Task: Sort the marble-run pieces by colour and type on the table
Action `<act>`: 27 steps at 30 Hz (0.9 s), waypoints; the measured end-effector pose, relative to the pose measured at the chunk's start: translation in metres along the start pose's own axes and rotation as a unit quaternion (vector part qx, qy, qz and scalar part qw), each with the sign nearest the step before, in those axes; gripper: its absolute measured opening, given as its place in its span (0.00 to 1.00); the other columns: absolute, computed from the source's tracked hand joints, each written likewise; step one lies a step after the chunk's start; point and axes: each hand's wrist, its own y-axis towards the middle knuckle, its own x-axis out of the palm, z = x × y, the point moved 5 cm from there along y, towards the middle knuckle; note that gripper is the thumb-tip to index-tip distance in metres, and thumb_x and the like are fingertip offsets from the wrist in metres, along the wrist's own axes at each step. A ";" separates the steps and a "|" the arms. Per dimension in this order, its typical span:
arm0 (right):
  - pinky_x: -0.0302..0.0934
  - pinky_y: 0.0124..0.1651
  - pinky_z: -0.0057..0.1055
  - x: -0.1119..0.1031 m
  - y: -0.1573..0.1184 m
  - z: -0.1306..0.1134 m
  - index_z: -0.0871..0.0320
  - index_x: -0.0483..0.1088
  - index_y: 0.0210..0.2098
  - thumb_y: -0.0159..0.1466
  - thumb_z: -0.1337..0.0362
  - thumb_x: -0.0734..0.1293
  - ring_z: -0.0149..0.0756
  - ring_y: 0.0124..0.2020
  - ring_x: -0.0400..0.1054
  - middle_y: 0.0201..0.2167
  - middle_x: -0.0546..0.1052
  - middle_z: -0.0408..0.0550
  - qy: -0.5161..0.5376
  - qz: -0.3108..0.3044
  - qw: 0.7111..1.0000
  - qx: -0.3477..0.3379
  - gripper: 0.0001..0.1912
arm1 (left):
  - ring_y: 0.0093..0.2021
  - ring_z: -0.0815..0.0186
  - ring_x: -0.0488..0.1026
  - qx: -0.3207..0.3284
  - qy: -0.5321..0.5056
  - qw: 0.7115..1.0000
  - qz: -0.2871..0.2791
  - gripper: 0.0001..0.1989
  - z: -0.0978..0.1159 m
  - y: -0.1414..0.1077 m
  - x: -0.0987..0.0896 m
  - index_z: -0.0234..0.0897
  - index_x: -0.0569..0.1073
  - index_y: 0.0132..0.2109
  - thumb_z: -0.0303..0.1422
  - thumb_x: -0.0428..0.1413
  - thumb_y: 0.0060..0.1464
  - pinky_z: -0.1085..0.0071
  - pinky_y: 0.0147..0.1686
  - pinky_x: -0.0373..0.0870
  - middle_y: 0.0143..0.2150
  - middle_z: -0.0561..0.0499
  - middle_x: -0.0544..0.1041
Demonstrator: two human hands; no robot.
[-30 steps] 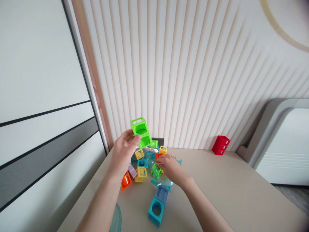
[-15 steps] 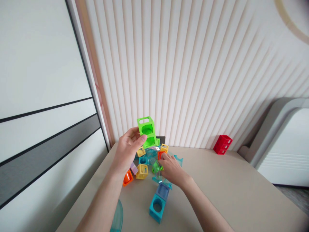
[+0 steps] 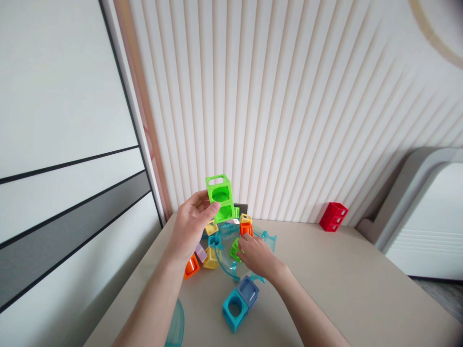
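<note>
2 hollow grn cubes (image 3: 222, 203), L hand (image 3: 191, 220)

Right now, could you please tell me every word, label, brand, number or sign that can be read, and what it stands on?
There are none: no readable text shows on the green blocks in the left hand, the red blocks, the table or the wall.

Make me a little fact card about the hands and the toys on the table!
Left hand: holds up a green two-cube piece
Right hand: at the toy pile, by a green block; grip hidden
Blue pair: teal block touching a slate-blue block
Red piece: on the table, right of the pile, apart from it
</note>
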 end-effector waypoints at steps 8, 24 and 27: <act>0.62 0.42 0.38 0.004 0.002 0.005 0.62 0.69 0.42 0.74 0.65 0.52 0.51 0.38 0.77 0.35 0.80 0.60 0.023 0.029 0.999 0.032 0.15 | 0.46 0.61 0.79 -0.005 0.003 1.000 -0.004 0.17 0.000 -0.001 0.000 0.37 0.77 0.48 0.38 0.68 0.52 0.70 0.45 0.74 0.44 0.47 0.82; 0.57 0.32 0.29 -0.022 0.005 0.041 0.53 0.59 0.33 0.74 0.55 0.50 0.37 0.30 0.72 0.28 0.75 0.43 0.334 0.183 0.918 0.111 0.16 | 0.46 0.62 0.77 -0.023 0.025 0.999 0.005 0.18 -0.009 0.001 0.000 0.38 0.74 0.47 0.41 0.66 0.54 0.71 0.46 0.72 0.44 0.48 0.80; 0.63 0.34 0.30 -0.041 -0.004 0.040 0.53 0.61 0.34 0.72 0.46 0.55 0.37 0.30 0.72 0.28 0.74 0.42 0.504 0.253 0.822 0.078 0.19 | 0.46 0.63 0.77 -0.029 0.018 0.999 0.008 0.17 -0.012 0.002 0.001 0.40 0.72 0.46 0.41 0.66 0.54 0.71 0.45 0.72 0.42 0.51 0.79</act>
